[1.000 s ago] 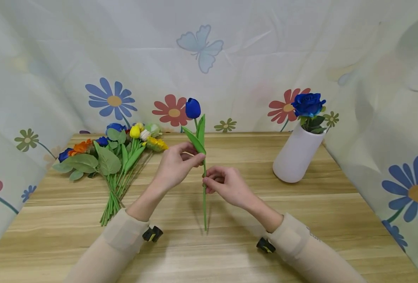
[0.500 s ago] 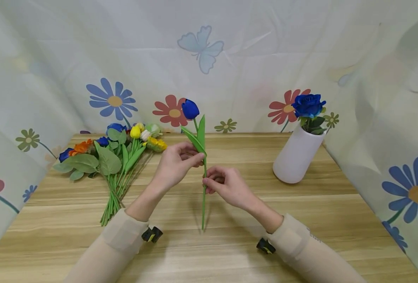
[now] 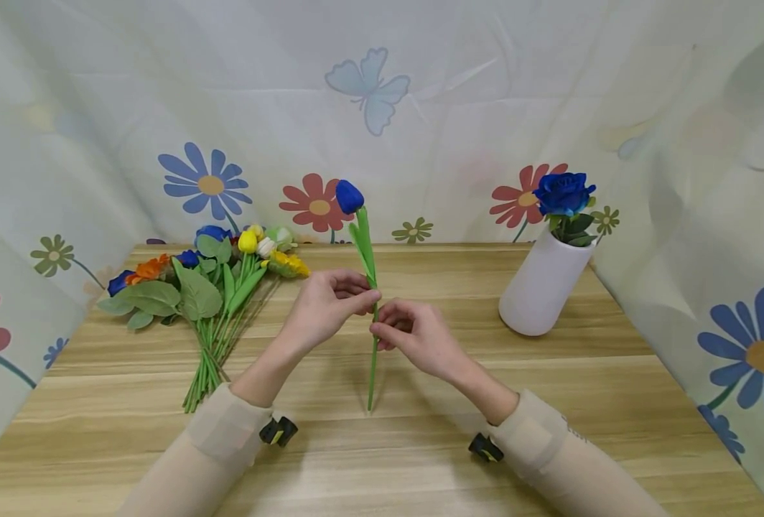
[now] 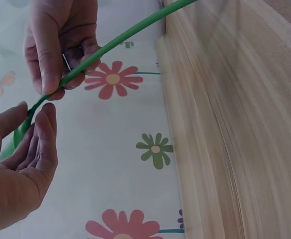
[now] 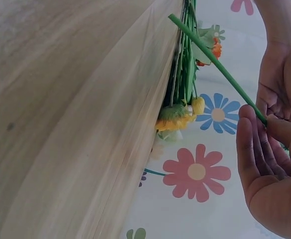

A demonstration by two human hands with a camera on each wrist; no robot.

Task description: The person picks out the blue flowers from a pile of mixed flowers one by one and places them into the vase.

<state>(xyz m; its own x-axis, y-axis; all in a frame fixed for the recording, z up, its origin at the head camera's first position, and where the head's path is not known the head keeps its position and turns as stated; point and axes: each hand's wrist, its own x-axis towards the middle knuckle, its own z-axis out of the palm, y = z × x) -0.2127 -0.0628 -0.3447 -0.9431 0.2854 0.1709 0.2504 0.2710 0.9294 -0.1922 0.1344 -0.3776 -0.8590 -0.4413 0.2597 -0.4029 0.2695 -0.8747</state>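
Observation:
A blue artificial tulip (image 3: 350, 197) stands nearly upright over the middle of the table, its bloom leaning slightly left. My left hand (image 3: 320, 307) pinches it just under the green leaves (image 3: 365, 244), which lie close together along the stem. Right below, my right hand (image 3: 418, 337) holds the bare stem (image 5: 215, 62) between thumb and fingers. The stem's lower end hangs free beneath both hands. In the left wrist view the leaf base (image 4: 20, 132) sits between my left thumb and fingers, and the bloom is out of view.
To the left on the wooden table (image 3: 382, 474) lies a bunch of artificial flowers (image 3: 199, 294), blue, orange, yellow and white. A white vase (image 3: 546, 283) with a slanted rim at the right holds a blue rose (image 3: 564, 192). A flower-printed curtain (image 3: 459, 129) hangs around the table.
The tulip's leaves, spread apart before, now lie together against the stem. My left hand has shifted slightly down and right. The stem's lower end has risen a little.

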